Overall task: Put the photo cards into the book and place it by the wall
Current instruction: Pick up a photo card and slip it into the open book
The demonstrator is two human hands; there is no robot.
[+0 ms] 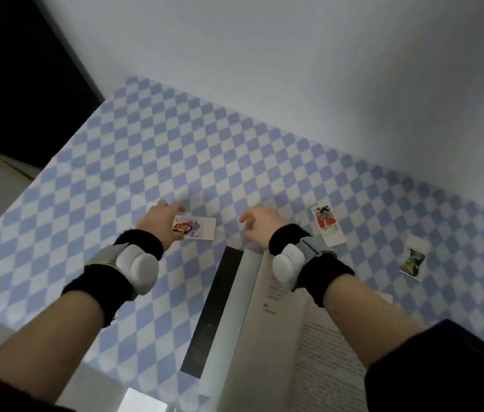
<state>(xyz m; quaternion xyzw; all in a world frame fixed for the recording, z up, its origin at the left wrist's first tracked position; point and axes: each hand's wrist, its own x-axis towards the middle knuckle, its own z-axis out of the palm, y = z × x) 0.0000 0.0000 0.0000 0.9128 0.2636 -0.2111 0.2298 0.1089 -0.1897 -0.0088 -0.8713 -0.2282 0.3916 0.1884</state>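
Note:
An open book (267,328) with a dark cover lies on the blue-and-white checked table (145,162), near the front edge. My left hand (160,223) rests on the left end of a photo card (197,228) just beyond the book, fingers on it. My right hand (260,227) hovers above the book's far end with fingers loosely curled and nothing in it. A red photo card (327,224) lies to the right of that hand. A third card (413,258), green and white, lies farther right.
A pale wall (294,69) borders the table's far side. A dark opening (11,69) sits beyond the table's left corner. A small glossy object (145,401) shows at the bottom edge.

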